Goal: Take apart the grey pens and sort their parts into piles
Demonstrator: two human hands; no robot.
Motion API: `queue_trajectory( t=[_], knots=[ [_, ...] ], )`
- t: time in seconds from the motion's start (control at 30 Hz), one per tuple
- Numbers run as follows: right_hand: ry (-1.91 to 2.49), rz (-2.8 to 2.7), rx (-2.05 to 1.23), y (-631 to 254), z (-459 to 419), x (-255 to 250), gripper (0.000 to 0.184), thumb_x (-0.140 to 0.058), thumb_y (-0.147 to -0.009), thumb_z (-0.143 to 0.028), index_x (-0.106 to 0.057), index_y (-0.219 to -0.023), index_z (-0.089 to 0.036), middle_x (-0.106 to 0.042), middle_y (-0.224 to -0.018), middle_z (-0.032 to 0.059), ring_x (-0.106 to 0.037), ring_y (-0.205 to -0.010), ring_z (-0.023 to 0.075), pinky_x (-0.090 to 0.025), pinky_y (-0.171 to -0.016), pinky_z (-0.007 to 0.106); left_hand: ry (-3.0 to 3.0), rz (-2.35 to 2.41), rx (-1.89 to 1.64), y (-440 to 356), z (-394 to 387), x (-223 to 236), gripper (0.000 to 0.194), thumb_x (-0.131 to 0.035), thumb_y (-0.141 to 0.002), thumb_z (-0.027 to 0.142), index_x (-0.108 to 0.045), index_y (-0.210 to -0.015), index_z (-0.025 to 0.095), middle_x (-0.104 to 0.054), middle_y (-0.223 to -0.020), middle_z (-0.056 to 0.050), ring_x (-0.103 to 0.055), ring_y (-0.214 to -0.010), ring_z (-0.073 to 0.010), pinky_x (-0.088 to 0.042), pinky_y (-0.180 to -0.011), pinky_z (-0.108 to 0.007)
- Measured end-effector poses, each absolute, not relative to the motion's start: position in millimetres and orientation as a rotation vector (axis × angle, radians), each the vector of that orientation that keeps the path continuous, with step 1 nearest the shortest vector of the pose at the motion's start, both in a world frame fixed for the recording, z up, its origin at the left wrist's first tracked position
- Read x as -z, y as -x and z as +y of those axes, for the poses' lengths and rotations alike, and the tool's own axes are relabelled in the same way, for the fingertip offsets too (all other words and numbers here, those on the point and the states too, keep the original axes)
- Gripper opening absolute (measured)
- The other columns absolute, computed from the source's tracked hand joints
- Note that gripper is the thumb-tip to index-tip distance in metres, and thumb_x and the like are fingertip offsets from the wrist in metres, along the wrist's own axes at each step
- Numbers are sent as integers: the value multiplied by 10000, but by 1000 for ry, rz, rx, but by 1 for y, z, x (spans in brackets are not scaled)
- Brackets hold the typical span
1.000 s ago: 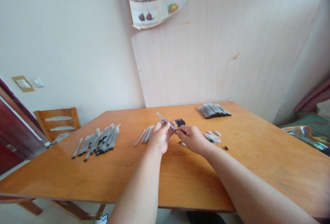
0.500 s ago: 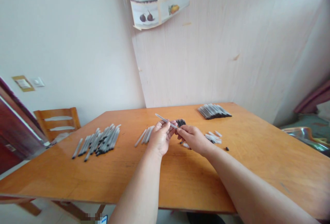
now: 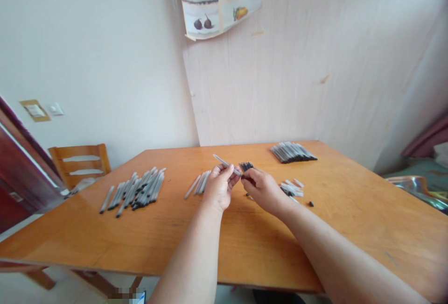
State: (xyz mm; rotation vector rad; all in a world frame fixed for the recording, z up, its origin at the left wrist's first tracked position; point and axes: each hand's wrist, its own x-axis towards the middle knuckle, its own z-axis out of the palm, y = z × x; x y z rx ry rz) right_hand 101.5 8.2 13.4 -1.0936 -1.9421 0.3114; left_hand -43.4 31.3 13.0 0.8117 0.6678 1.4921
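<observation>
My left hand (image 3: 220, 185) is closed round a slim translucent pen barrel (image 3: 224, 160), which slants with its far end up and to the left. At the barrel's lower right end my right hand (image 3: 261, 185) is closed in a pinch. A small dark bit shows at its fingertips, mostly hidden by the fingers. Just behind the hands lies a row of thin black pieces (image 3: 246, 166), partly covered. Several loose translucent barrels (image 3: 196, 185) lie to the left of my left hand. Right of my right hand is a small heap of short clear caps (image 3: 292, 188).
A pile of pens with black ends (image 3: 140, 189) spreads over the left of the wooden table (image 3: 168, 238). Another neat stack of pens (image 3: 293, 152) lies at the back right. One small black piece (image 3: 311, 204) sits alone on the right. A wooden chair (image 3: 82, 164) stands behind the left edge.
My right hand's fingers have curled in more at the barrel's end, where a dark bit now shows. My left hand still holds the barrel at nearly the same slant. The view has shifted slightly.
</observation>
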Motion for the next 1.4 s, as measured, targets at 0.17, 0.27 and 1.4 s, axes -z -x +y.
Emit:
queue_trajectory(
  t=[0.17,0.27,1.4],
  knots=[
    [1107,-1839,-698,-102,10,-10,351,-378,-918,-429,-551,-744,-177,-549,-659,0,-497,-615,119,-373,-563,231,-827,615,-1495,43,32,-12,243,-736,-722,220,-542,-857,161,-688,-839,-50,-665,-802,-140,-517,-780,-285],
    [1115,-1786,-703,-102,13,-6,376,-383,-916,-461,-567,-768,-169,-543,-660,-2,-487,-598,112,-371,-552,230,-837,616,-1501,41,31,-13,249,-739,-715,216,-543,-858,159,-686,-835,-50,-661,-791,-142,-518,-793,-307],
    [1085,-1646,-791,-100,21,3,321,-581,-793,-492,-533,-840,-179,-510,-644,-31,-442,-545,91,-355,-494,210,-804,708,-1545,37,32,-11,260,-736,-715,227,-523,-850,164,-676,-816,-49,-652,-746,-133,-513,-728,-282]
  ],
)
